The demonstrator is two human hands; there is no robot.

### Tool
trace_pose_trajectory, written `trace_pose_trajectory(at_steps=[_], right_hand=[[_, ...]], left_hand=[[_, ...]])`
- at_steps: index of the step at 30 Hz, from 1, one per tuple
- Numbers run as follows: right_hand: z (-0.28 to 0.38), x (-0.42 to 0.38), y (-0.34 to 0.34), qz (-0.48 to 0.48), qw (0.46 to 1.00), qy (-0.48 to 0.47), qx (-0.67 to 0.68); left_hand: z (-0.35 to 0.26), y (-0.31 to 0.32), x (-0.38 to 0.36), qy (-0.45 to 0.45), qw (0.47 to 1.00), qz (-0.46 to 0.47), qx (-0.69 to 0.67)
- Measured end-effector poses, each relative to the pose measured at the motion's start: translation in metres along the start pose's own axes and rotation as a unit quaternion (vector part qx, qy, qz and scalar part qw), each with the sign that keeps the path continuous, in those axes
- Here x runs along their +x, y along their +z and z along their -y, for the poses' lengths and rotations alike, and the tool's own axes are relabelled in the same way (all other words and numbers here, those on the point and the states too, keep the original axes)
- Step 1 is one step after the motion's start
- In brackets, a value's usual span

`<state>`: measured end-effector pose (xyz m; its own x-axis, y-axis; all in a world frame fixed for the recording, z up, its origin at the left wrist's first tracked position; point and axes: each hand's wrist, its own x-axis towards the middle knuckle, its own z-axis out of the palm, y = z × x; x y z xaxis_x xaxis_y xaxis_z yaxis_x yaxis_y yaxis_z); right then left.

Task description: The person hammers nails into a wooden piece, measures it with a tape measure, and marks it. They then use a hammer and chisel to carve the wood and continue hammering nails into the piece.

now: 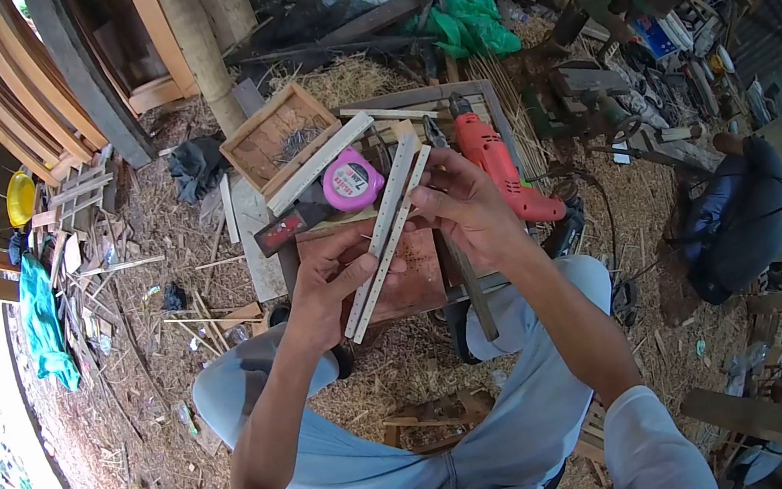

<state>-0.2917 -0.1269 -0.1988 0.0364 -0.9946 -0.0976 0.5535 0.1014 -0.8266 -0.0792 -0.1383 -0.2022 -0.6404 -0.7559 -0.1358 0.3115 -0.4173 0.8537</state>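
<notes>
Lightly, the pale strips [388, 237] are pinched near their lower half by the left hand [324, 290], its grip closed between thumb and fingers, while their upper part is held by the closed grip of the right hand [474, 204]. Both strips are long, narrow and straight-edged, marked with rows of small dark dots; a slim gap is left between them toward the top, and they are slanted down to the left. The forearms are angled inward from below, the right wrist bent toward the strips. Beneath, a reddish-brown board [422, 285] is seen. Beyond, a pink tape measure [351, 182], a nail-filled wooden tray [239, 156] and a red drill [501, 167] are carried by the tabletop [474, 88].
</notes>
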Motion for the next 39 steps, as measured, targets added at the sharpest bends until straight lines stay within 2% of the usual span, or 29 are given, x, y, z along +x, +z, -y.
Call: trace_pose_trajectory(at_steps=[11,19,28,39], right_hand=[[0.001,0.000,0.000,-0.002,1.000,-0.001,0.003],[-0.001,0.002,0.001,-0.031,0.999,-0.026,-0.004],[0.004,0.001,0.004,-0.056,0.996,0.001,-0.071],[0.001,0.000,0.001,-0.064,0.996,-0.007,-0.058]], left_hand=[[0.004,-0.006,0.001,-0.019,1.000,0.012,-0.008],[0.005,-0.004,-0.001,-0.017,1.000,-0.022,-0.005],[0.005,-0.007,-0.002,-0.064,0.998,0.002,-0.022],[0.012,-0.013,0.001,-0.076,0.996,0.009,-0.054]])
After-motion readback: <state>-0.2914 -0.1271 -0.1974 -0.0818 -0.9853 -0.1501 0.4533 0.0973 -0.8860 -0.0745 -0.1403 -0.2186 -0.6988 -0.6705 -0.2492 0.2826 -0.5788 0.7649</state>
